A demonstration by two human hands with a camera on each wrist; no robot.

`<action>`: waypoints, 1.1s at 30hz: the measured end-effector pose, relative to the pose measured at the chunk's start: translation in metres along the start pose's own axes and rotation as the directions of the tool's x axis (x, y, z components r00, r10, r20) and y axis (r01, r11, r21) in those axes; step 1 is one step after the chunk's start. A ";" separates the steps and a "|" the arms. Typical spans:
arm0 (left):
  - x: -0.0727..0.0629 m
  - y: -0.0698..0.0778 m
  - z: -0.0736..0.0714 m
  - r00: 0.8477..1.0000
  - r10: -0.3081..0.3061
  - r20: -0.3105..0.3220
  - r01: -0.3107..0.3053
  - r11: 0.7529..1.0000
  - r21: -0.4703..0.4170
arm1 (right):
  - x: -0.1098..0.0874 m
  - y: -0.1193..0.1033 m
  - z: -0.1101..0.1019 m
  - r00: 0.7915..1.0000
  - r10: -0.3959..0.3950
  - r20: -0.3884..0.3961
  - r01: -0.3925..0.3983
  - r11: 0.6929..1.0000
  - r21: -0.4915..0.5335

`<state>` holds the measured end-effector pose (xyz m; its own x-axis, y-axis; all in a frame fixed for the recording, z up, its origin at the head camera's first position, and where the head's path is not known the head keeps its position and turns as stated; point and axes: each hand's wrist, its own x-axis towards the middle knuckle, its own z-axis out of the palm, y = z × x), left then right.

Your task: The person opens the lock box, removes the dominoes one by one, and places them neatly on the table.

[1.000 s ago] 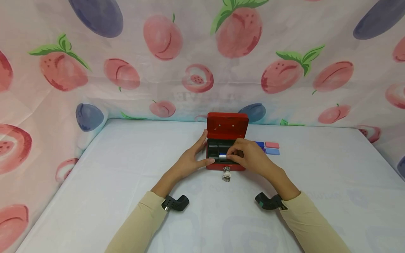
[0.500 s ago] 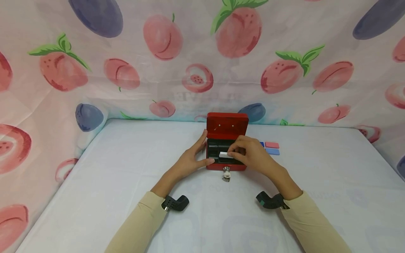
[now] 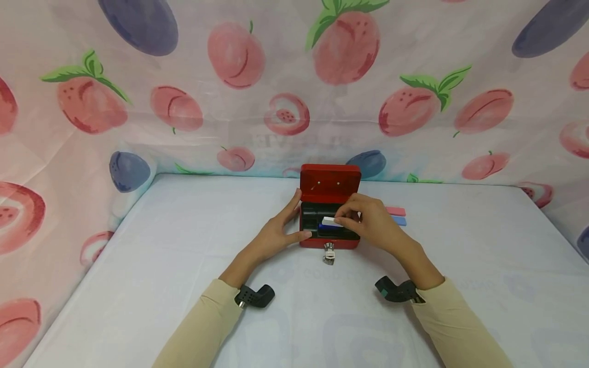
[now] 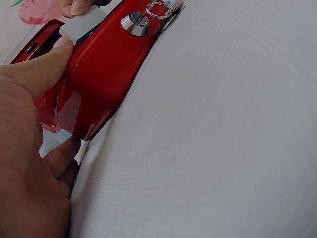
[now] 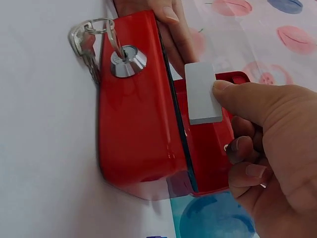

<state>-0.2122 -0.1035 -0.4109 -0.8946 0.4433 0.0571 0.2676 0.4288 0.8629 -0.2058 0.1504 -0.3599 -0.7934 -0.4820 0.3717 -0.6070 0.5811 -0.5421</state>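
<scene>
A red metal cash box [image 3: 306, 244] stands with its lid [image 3: 330, 184] raised and a black tray [image 3: 310, 212] inside. My left hand [image 3: 271, 236] holds the box's left end, the thumb over the front rim and the fingers along the side wall. Thumb and fingertips of my right hand [image 3: 375, 222] pinch a small white rectangular block [image 5: 202, 91] above the tray; its lower fingers are curled. A dark blue block [image 3: 327, 227] shows in the tray under the white one. My right hand covers the tray's right part.
Keys on a ring [image 5: 86, 42] hang from the front lock [image 5: 129, 62]. To the right of the box, a pink block [image 3: 397, 211] and a light blue block [image 3: 399, 221] lie on the white tablecloth [image 3: 460, 230]. A fruit-patterned cloth [image 3: 285, 61] stands behind the table.
My right hand has lifted the white block slightly up from the tray and right, uncovering the dark blue one. It now hides more of the blocks beside the box. My left hand stays put.
</scene>
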 end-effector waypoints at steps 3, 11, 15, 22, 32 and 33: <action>0.000 0.000 0.000 1.000 -0.002 0.000 0.002 1.000 -0.007 | 0.000 0.001 -0.002 1.000 -0.003 -0.009 0.003 1.000 -0.014; 0.000 0.000 0.000 1.000 -0.005 -0.002 0.005 1.000 0.000 | -0.001 0.003 -0.003 1.000 0.010 -0.005 -0.010 0.999 -0.041; -0.001 0.001 0.000 1.000 -0.005 -0.002 0.005 1.000 0.002 | -0.001 0.003 -0.004 1.000 0.021 -0.007 -0.022 0.999 -0.048; -0.001 0.001 0.000 1.000 -0.008 0.002 0.008 1.000 -0.004 | -0.002 0.004 -0.003 0.999 0.030 -0.014 -0.031 0.998 -0.059; -0.001 0.001 0.000 1.000 -0.016 0.003 0.016 1.000 -0.002 | 0.000 0.002 0.000 0.998 0.065 -0.016 -0.067 0.992 -0.104; -0.001 0.001 0.000 1.000 -0.014 0.002 0.014 1.000 -0.004 | 0.000 0.002 0.000 0.997 0.070 -0.016 -0.072 0.991 -0.111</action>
<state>-0.2112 -0.1031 -0.4097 -0.8974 0.4391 0.0436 0.2534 0.4319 0.8656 -0.2073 0.1516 -0.3609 -0.8348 -0.4294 0.3445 -0.5497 0.6834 -0.4803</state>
